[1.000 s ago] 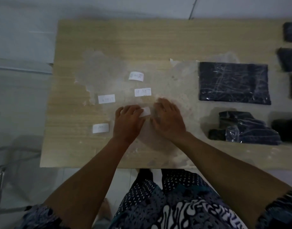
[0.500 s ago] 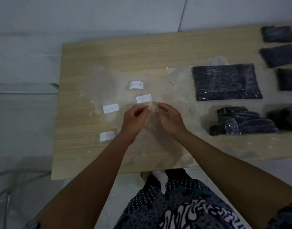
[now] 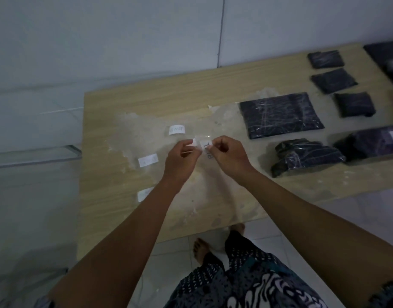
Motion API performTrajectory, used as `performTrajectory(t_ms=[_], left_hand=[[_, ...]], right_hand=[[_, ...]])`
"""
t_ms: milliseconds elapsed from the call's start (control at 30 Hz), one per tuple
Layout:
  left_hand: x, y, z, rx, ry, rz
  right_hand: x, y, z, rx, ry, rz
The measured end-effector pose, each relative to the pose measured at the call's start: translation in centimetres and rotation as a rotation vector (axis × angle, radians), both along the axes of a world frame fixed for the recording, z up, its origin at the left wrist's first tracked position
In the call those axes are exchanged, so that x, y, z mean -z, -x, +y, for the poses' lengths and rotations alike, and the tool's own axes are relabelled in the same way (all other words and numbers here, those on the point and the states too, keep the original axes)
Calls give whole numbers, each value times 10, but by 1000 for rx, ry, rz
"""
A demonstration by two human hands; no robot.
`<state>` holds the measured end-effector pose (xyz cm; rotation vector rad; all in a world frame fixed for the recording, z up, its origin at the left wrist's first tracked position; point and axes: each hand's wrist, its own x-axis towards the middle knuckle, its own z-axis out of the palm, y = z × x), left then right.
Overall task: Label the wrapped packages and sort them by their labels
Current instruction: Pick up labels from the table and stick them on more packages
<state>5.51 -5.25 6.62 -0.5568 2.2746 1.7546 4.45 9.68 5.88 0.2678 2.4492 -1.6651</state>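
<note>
Both hands are raised over the middle of the wooden table. My left hand and my right hand pinch a small white label between them; dark writing shows on it. Its left edge looks partly peeled or folded near my left thumb. Three more white labels lie on the table: one just beyond my hands, one to the left, one partly hidden by my left forearm. A large flat dark wrapped package lies to the right.
Several smaller dark wrapped packages sit in a column at the far right. A bundled one lies near the front right, beside one bearing a white label. Clear plastic film covers the table's middle. My bare feet stand below the near edge.
My hands have lifted the label off the table and hold it up between them. The camera has tilted up and left, so the packages sit further right.
</note>
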Motion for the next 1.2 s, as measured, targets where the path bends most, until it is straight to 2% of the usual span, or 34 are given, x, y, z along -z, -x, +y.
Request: performTrajectory(t_ms=[200,300,400,600,800,1000,1200], left_hand=[[-27,19,21,435,193,176],[-36,26,45,552,272,266],[-44,32,77,551,285,314],[-63,35,170,493,220,368],[-71,29,265,413,148,291],[-84,28,373,355,83,288],[-81,50,437,342,153,313]], right_hand=[[-23,-13,44,-193,-198,154],[-35,-18,73,-202,-277,186],[-44,-20,105,-155,-371,218],[-63,-34,199,0,-578,412],[-72,-48,291,44,-577,417],[-81,-51,397,92,-621,420],[-75,-27,465,68,-650,404]])
